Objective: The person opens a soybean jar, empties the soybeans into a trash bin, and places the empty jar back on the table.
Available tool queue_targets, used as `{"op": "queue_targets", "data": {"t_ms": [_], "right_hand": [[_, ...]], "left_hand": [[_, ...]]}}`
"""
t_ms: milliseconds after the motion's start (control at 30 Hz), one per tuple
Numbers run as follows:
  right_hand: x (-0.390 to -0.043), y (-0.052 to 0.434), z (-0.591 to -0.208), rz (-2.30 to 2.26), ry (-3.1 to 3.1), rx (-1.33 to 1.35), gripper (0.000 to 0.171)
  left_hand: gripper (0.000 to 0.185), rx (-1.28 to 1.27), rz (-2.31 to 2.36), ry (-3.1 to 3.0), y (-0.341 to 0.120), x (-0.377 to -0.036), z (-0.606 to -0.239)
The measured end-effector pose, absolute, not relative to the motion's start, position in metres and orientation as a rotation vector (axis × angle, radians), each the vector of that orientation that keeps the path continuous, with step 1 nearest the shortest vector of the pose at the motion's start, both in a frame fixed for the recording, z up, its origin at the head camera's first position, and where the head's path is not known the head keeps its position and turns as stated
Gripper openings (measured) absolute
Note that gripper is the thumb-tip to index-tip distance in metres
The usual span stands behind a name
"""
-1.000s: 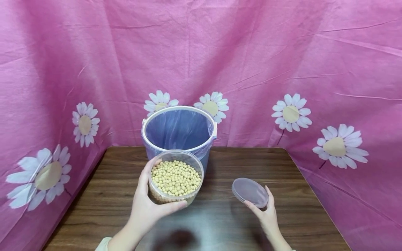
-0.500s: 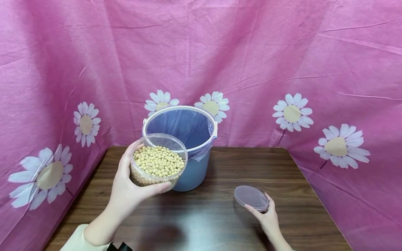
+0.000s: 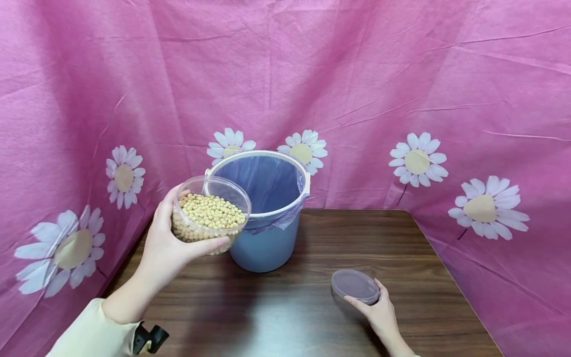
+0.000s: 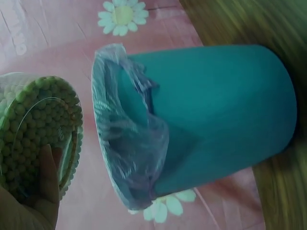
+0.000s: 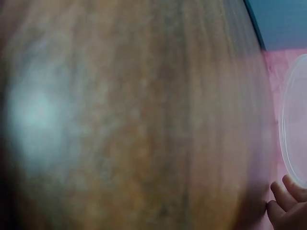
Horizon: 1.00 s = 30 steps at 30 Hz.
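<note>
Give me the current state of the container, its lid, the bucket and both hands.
Clear container: open, nearly full of beans, held up beside the bucket rim.
Lid: off, low at the table.
Blue bucket: upright, bag-lined, no beans visible inside.
Left hand: grips the container.
Right hand: fingers hold the lid's edge.

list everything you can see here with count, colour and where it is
container of beans: 1, clear plastic filled with yellow beans, held up just left of the bucket rim
bucket: 1, blue, lined with a thin plastic bag, at the back middle of the table
lid: 1, clear, low at the table's right front
table: 1, dark brown wood grain
backdrop cloth: 1, pink with white daisies, behind and at both sides
left hand: 1, grips the container
right hand: 1, fingers on the lid's near edge
</note>
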State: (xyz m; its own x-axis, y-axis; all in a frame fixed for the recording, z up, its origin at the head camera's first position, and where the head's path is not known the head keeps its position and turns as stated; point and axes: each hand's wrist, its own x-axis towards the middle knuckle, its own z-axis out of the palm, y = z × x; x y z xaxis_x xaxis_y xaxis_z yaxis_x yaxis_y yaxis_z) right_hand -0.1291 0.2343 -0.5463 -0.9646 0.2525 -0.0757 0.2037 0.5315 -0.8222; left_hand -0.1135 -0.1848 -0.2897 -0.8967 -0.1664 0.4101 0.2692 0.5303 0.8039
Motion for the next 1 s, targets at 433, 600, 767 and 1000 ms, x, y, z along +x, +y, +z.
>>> {"op": "queue_targets", "data": {"t_ms": [433, 600, 767, 1000], "right_hand": [[-0.132, 0.237, -0.556, 1.397, -2.696, -0.351, 0.114], [-0.133, 0.238, -0.558, 1.355, -2.728, -0.309, 0.114], [-0.132, 0.238, -0.558, 1.306, -2.778, -0.271, 0.116], [-0.132, 0.239, -0.560, 1.240, -2.837, -0.231, 0.125]], "left_hand": [[0.108, -0.079, -1.246, -2.408, -0.204, -0.135, -0.284], [0.111, -0.045, -1.208, -2.458, -0.210, -0.142, -0.280], [0.113, -0.051, -1.132, -2.502, -0.212, -0.151, -0.273], [0.120, -0.059, -1.051, -2.560, -0.213, -0.163, -0.264]]}}
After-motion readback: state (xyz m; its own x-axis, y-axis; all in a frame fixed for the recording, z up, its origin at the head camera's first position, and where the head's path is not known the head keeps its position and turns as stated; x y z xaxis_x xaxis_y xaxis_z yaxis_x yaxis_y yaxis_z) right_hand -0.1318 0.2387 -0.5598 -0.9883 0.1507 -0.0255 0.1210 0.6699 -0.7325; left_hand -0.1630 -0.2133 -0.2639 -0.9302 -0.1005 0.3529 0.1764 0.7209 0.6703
